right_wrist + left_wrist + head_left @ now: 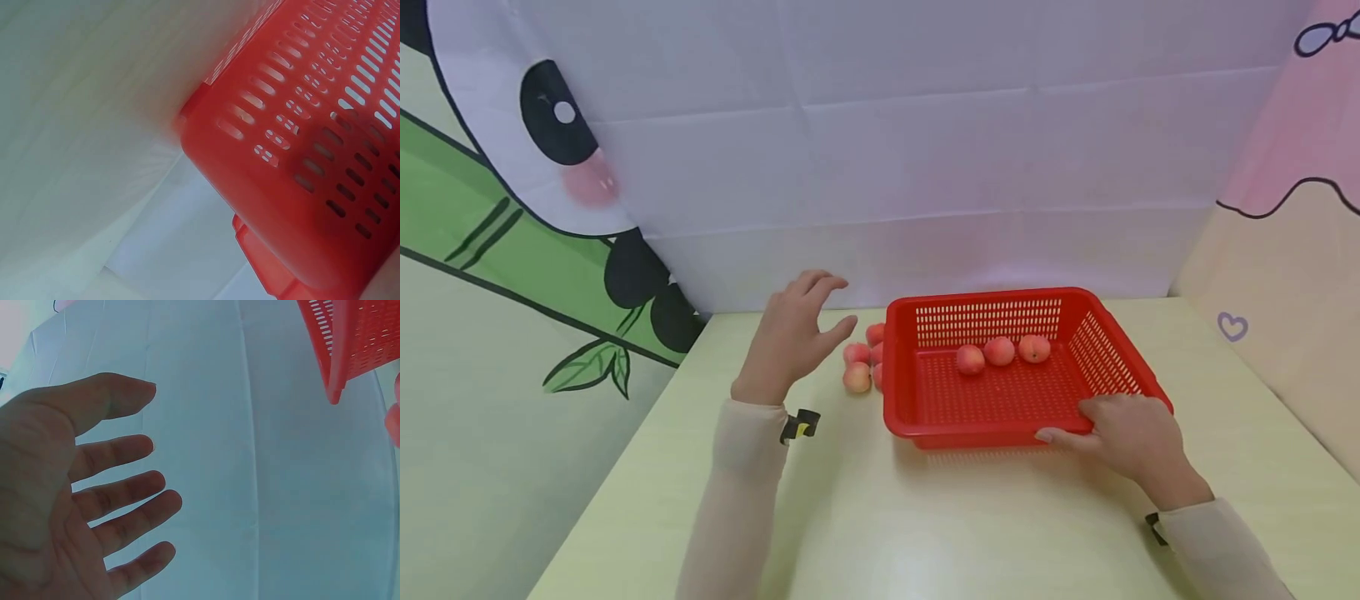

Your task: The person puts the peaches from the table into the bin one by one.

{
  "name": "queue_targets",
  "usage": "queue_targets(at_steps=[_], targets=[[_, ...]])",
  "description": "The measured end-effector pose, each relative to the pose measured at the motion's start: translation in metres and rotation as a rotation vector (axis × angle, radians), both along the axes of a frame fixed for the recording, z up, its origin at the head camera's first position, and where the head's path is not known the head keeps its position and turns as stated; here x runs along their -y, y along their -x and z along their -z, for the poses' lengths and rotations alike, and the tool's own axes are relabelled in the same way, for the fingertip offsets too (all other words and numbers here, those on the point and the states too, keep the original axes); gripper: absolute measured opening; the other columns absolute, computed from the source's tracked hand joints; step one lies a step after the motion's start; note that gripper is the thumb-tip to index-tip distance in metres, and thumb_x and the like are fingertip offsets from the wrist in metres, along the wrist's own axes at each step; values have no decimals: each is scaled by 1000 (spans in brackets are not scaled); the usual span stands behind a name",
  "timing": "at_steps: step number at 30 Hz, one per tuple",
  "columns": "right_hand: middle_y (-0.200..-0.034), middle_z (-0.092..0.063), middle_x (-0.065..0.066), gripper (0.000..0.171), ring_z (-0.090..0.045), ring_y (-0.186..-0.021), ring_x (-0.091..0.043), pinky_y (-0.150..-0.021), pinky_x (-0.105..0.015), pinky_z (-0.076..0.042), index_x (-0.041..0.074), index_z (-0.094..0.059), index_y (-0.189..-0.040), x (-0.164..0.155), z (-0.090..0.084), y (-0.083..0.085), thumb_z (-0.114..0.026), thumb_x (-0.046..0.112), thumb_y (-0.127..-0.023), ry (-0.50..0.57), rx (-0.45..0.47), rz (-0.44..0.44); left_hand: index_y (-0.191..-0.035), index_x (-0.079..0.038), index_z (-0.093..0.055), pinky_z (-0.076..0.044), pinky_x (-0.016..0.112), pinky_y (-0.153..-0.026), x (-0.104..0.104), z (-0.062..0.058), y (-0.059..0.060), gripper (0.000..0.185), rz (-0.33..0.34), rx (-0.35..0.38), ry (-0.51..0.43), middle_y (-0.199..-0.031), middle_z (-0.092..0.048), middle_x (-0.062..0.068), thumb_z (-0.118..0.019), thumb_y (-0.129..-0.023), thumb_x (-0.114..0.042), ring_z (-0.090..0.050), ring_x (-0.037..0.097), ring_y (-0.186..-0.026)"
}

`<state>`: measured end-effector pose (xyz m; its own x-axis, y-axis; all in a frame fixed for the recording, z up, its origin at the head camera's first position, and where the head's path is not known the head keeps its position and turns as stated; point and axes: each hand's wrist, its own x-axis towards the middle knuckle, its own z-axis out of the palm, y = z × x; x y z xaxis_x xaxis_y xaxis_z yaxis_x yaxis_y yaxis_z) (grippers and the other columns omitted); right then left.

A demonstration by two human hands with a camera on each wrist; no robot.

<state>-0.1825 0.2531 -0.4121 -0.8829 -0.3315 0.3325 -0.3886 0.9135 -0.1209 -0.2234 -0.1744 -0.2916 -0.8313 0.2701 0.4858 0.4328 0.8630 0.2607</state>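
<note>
Partly hidden: peaches (857,377), right of my spread left hand (792,337); obstruction: red basket (977,432), my right hand (1138,437) gripping.

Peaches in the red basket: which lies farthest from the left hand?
The rightmost peach in the head view; the middle peach and leftmost peach both lie nearer the left hand.

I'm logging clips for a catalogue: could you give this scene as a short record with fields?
Container: red rectangular perforated plastic basket
Inside it: three round pinkish-red peaches, side by side
Outside it: more round pink-to-yellowish peaches, left of the basket, some partly hidden
Left hand: fingers apart, holding nothing
Right hand: grips the basket's near right rim
Surface: pale yellow table
</note>
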Motion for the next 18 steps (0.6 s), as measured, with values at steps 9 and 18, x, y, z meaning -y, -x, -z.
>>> queue_targets(at_steps=[9,18], targets=[[-52,-31,10,69,-33,-49,-9,-49,-29,-26,23,-36,-60,1,3,2,-73,76,-84,5,-33,-5,-141,-7,-64,-48,61,-107,1,30,10,47,-7,84,-9,-144,-59,13,-74,-99,-27,-58,35,-130],[-52,-32,10,69,-35,-50,-9,-48,-30,-27,23,-36,-60,0,4,3,-73,77,-83,-3,-38,-5,-135,-4,-67,-53,57,-101,4,56,19,41,6,144,0,-139,-62,14,-74,-98,-22,-63,35,-121]])
